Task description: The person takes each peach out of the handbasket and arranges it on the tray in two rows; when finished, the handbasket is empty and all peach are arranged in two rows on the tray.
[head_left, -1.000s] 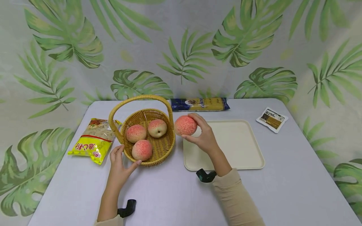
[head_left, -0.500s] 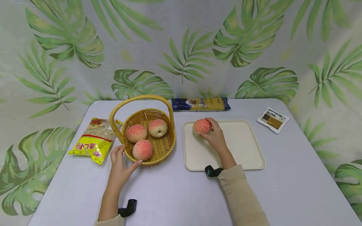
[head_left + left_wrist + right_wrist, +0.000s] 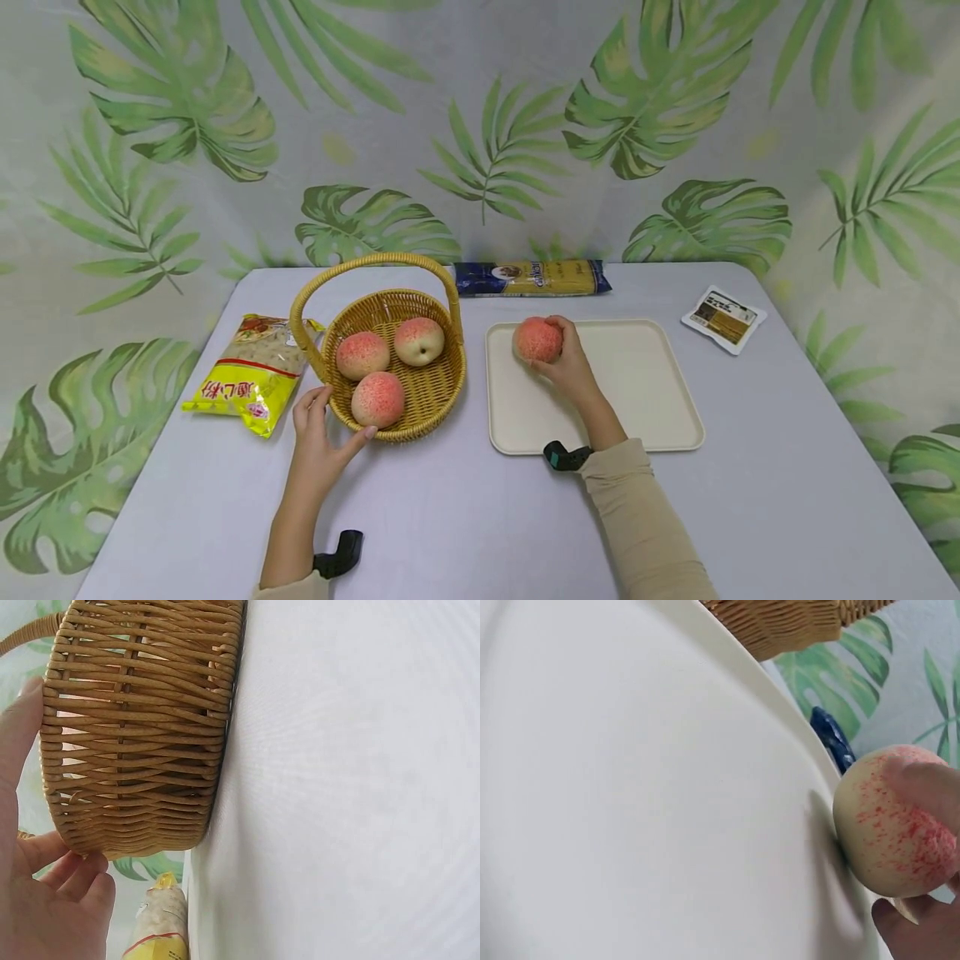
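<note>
My right hand (image 3: 567, 358) holds a red-and-cream peach (image 3: 537, 340) between thumb and fingers at the far left part of the cream tray (image 3: 637, 383). In the right wrist view this peach (image 3: 892, 825) is right at the tray's surface, its shadow beside it. My left hand (image 3: 318, 446) grips the near left rim of a wicker basket (image 3: 435, 400), thumb and fingers spread apart along it. Inside the basket lie a left peach (image 3: 362, 354), a right peach (image 3: 418, 341) and a near peach (image 3: 377, 399). The left wrist view shows the basket's woven side (image 3: 135, 742) upright on the table.
A yellow bag of pasta (image 3: 247, 375) lies left of the basket, close to its handle (image 3: 375, 260). Behind the tray is a long blue-and-yellow noodle pack (image 3: 532, 277). A small white packet (image 3: 723, 318) lies at the back right. A leaf-patterned cloth (image 3: 487, 167) hangs behind the table.
My right hand has carried the peach from beside the basket rightward and down to the tray, staying nearly still over the last half second. The left hand and basket have stayed put.
</note>
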Tool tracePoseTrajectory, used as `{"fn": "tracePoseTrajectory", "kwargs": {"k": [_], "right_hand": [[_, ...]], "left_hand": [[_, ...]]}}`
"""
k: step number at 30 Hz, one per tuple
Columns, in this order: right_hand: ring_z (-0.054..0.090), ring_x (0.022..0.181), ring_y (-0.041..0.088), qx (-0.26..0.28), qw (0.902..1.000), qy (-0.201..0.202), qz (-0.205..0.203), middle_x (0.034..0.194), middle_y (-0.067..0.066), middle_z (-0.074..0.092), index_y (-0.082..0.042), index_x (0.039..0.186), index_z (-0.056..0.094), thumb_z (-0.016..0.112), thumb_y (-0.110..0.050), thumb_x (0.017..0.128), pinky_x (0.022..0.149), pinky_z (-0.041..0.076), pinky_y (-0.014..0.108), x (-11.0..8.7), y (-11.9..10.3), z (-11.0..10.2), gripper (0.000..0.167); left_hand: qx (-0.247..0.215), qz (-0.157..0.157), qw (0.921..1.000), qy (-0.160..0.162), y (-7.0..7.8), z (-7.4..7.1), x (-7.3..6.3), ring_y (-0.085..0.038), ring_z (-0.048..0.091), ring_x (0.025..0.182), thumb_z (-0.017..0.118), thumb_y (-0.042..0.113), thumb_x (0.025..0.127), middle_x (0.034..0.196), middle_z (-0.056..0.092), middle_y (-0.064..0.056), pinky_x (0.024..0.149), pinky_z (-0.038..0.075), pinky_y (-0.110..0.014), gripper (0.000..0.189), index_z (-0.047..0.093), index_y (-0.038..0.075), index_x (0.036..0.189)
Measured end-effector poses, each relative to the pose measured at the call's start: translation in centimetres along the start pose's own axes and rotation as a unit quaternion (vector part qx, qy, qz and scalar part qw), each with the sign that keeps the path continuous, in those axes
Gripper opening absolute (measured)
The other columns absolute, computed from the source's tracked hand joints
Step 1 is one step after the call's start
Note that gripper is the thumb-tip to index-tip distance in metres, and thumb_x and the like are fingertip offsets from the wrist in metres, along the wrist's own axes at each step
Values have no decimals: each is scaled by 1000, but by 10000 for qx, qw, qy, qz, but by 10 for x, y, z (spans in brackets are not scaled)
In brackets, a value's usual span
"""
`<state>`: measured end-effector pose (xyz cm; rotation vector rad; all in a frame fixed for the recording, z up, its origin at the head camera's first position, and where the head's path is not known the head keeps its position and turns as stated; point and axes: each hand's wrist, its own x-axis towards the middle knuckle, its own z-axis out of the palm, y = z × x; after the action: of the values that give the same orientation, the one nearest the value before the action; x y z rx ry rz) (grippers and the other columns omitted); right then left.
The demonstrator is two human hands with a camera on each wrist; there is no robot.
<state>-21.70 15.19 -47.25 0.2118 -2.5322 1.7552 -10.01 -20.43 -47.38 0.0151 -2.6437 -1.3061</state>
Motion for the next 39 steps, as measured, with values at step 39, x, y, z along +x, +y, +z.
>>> {"fn": "tracePoseTrajectory", "kwargs": {"k": [39], "right_hand": [[25, 129, 23, -219, 9724, -114, -2318, 140, 10, 32, -8, 139, 30, 68, -18, 79, 105, 22, 46, -21, -82, 18, 71]], "left_hand": [[0, 77, 10000, 30, 0, 0, 0, -38, 27, 122, 76, 30, 72, 135, 15, -18, 98, 29, -54, 89, 24, -3, 137]]}}
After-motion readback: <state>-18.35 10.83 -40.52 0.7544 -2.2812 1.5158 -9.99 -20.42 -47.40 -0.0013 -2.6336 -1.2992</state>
